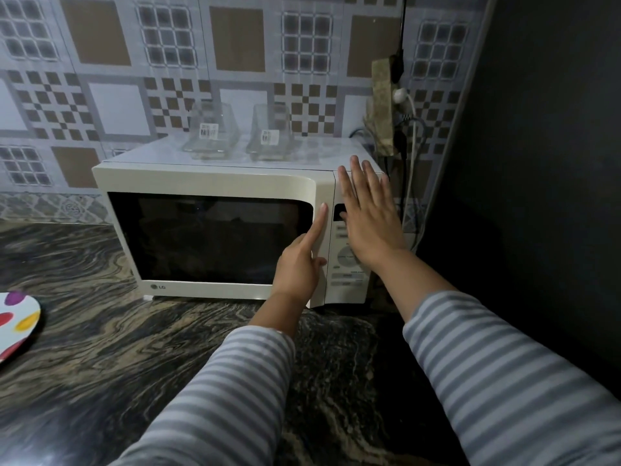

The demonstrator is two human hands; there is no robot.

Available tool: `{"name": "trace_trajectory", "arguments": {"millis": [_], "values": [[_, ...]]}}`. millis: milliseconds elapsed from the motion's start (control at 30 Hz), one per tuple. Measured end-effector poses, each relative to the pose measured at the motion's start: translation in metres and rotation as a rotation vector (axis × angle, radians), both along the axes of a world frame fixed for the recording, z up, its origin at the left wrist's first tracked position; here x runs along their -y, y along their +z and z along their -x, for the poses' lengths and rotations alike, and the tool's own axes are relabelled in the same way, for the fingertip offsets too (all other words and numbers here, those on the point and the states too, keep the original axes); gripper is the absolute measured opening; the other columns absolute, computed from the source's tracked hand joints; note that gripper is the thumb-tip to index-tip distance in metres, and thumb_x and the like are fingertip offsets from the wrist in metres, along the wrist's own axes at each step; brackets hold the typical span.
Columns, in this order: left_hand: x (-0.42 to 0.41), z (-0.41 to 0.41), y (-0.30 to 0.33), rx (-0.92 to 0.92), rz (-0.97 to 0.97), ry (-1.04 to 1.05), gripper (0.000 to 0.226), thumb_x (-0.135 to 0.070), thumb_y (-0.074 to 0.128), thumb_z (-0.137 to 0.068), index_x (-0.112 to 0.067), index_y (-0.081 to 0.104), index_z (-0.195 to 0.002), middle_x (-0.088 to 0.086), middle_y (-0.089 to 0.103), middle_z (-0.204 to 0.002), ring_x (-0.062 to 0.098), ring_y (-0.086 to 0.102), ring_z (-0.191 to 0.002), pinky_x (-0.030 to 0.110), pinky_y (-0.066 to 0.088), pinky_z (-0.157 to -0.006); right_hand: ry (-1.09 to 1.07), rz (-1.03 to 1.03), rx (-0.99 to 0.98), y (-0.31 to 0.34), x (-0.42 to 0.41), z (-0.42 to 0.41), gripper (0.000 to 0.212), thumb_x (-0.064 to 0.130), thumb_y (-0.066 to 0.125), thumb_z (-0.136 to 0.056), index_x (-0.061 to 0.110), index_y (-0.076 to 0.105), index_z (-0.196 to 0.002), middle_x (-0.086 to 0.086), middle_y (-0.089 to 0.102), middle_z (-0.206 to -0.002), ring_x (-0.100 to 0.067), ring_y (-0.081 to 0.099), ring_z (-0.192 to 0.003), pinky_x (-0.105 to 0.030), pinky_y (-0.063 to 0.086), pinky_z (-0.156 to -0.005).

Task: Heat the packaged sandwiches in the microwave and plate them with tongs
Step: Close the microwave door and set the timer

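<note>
You are at the microwave [215,230] on the worktop [84,331] with its door closed — left hand [299,264] pointing one finger at the door edge, right hand [366,216] flat and empty over the control panel [347,264] — so next, I judge, you set the time, though no sandwiches are visible through the dark window.

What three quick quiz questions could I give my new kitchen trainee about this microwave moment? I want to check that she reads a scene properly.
1. True or false: the microwave door is shut.
2. What stands on top of the microwave? A) two clear containers B) a kettle C) tongs
3. Which hand lies flat with straight fingers over the control panel?

Key: 1. True. 2. A. 3. The right hand; the left hand points one finger along the door's edge.
</note>
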State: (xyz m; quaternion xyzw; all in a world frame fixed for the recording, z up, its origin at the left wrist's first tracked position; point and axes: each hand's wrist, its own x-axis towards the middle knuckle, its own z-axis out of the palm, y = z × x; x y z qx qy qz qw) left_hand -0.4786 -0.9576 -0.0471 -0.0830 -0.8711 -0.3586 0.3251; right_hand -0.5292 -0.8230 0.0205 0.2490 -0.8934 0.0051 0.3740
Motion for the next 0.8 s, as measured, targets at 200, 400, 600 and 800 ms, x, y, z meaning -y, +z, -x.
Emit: {"name": "trace_trajectory", "arguments": {"millis": [200,400,600,800], "values": [[-0.003,-0.009,-0.002,-0.025,-0.012,0.005,0.112,0.007,0.062,-0.081,-0.066,0.0,-0.138,0.001,0.054,-0.082,0.014,0.046,-0.062,0.021,0.046,-0.065,0.009,-0.011,0.013,0.002,-0.001,-0.001,0.08,0.012,0.046,-0.097,0.018,-0.013,-0.15,-0.008,-0.009,-0.161,-0.026,-0.01,-0.148,-0.044,-0.004,-0.12],[0.004,-0.042,-0.001,-0.019,0.101,-0.054,0.101,-0.011,0.064,-0.088,-0.058,-0.007,-0.141,0.001,0.055,-0.089,0.008,0.047,-0.065,0.029,0.049,-0.067,-0.016,0.004,0.128,0.014,0.0,-0.014,0.08,0.005,0.043,-0.094,0.02,-0.009,-0.152,-0.005,-0.012,-0.161,-0.023,-0.014,-0.147,-0.042,-0.01,-0.119],[0.028,-0.077,0.047,-0.217,0.232,0.372,0.05,-0.036,0.041,-0.098,-0.03,0.033,-0.147,0.004,0.048,-0.118,0.022,0.052,-0.099,0.037,0.049,-0.068,0.14,0.328,0.265,0.051,0.016,-0.058,0.048,0.015,0.03,-0.101,0.018,0.031,-0.149,-0.003,0.025,-0.158,-0.017,0.014,-0.147,-0.042,0.005,-0.119],[0.069,-0.07,0.107,0.279,0.347,0.45,0.058,-0.053,0.012,-0.1,-0.03,0.012,-0.153,-0.008,0.007,-0.161,0.012,-0.002,-0.148,0.05,0.003,-0.119,0.1,0.117,0.379,0.053,0.044,-0.088,0.055,0.039,0.022,-0.103,0.015,0.021,-0.151,-0.001,0.016,-0.16,-0.016,0.007,-0.148,-0.043,0.002,-0.12]]}}
